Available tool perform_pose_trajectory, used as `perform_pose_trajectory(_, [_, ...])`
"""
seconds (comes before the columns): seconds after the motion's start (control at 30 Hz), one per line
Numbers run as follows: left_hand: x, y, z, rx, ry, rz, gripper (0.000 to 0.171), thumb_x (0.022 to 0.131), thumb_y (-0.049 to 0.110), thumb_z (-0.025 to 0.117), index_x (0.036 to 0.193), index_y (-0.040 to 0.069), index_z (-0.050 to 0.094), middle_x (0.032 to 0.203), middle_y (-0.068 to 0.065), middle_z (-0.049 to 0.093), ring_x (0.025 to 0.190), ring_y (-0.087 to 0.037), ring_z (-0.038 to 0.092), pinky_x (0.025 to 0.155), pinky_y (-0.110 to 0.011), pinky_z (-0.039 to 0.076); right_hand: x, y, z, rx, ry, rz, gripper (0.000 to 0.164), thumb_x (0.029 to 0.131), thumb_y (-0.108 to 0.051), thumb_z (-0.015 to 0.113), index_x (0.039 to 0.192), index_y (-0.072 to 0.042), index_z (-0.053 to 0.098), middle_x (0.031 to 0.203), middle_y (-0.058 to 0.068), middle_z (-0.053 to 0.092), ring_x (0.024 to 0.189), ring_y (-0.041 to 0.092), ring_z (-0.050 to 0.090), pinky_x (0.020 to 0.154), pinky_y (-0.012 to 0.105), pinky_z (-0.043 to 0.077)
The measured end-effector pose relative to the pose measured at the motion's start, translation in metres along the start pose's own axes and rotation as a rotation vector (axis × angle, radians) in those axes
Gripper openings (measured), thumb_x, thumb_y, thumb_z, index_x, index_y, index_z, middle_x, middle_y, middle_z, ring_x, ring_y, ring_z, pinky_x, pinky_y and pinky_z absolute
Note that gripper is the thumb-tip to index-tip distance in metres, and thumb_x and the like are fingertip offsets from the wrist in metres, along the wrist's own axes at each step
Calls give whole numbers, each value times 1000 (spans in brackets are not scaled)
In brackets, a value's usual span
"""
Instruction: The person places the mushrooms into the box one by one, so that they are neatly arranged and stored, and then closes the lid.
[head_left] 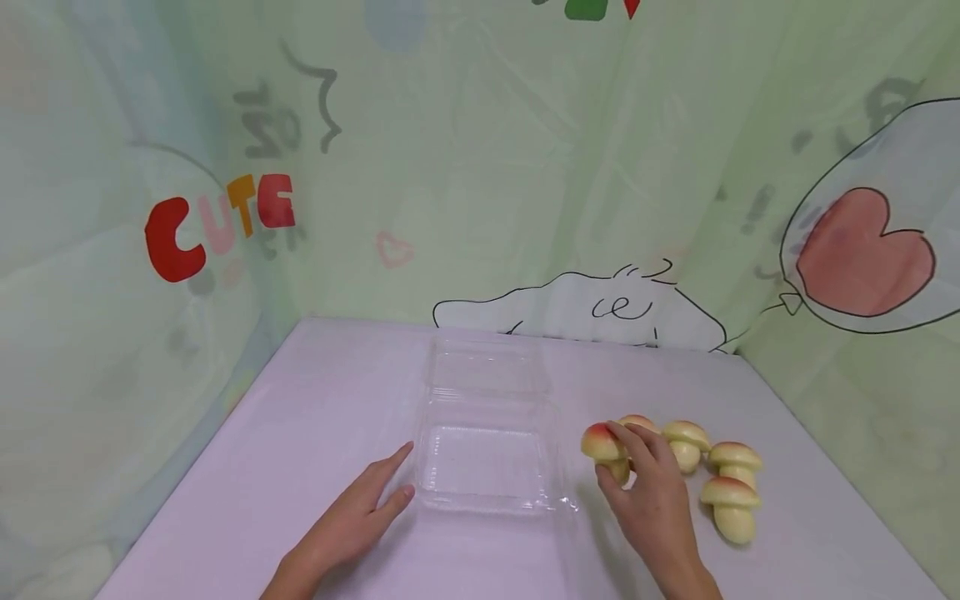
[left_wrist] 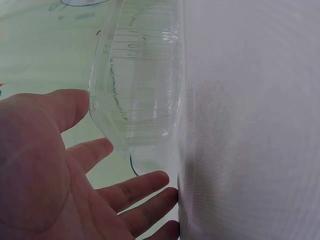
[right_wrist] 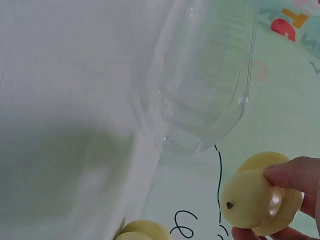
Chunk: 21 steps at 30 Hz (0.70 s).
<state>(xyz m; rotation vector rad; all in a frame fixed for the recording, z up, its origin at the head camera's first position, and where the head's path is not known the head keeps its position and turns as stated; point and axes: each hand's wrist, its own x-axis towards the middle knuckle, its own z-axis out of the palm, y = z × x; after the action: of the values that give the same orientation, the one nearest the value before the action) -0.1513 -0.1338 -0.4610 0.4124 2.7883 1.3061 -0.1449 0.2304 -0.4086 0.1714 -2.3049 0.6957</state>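
Okay, pinching a red-topped mushroom point(head_left: 600, 442) in the right hand point(head_left: 654, 496), just right of the clear container point(head_left: 491, 502). Holding nothing in the left hand point(head_left: 360, 512), loosely spread beside the container's left edge. Got four more mushrooms point(head_left: 733, 510) close by.

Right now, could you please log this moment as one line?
right hand: holds mushroom-shaped piece | left hand: beside open clear container | other pieces: on table, right of container

Left fabric wall point(head_left: 90, 358): "CUTE" point(head_left: 219, 227), multicoloured letters, red, pink, orange. Grey characters point(head_left: 268, 125) near the corner, apparently reversed, too faint to read surely. Right wrist view: coloured letters point(right_wrist: 290, 23) partly visible, top right.
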Motion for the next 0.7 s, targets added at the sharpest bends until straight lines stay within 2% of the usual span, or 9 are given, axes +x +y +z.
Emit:
perform_pose_trajectory(0.23, [2,-2,1,2,-4,4,63,106,49,54,162,27,36,158,-9,48,149,-35,42,119,-62,33,-1,-6,6,81,34,-17,59,69,12,85,124,-8,72,120,15,65,100,30,65,84,-4,40])
perform_pose_trajectory(0.47, [2,-2,3,14,-4,13,62,107,48,52,163,27,35,158,-9,48,148,-35,43,119,-62,34,4,-16,13,91,6,-7,58,72,10,84,125,-9,72,121,15,64,104,33,64,84,0,44])
perform_pose_trajectory(0.5, [2,-1,2,15,-4,13,62,107,48,52,163,27,35,158,-9,48,148,-35,43,119,-62,34,5,-18,14,95,4,-9,57,72,10,84,125,-9,72,121,15,64,103,33,65,83,3,47])
perform_pose_trajectory(0.57, [2,-1,2,17,-6,12,63,107,49,52,163,26,35,158,-9,48,148,-35,43,119,-62,34,7,-22,18,107,-1,-13,56,72,10,84,124,-8,72,121,15,64,102,32,66,81,17,57])
perform_pose_trajectory(0.7, [1,0,1,18,-3,6,64,106,52,51,163,28,35,158,-8,48,148,-34,44,119,-61,35,10,-29,24,132,-7,-15,54,72,11,82,123,-5,72,120,17,64,100,32,68,78,44,62])
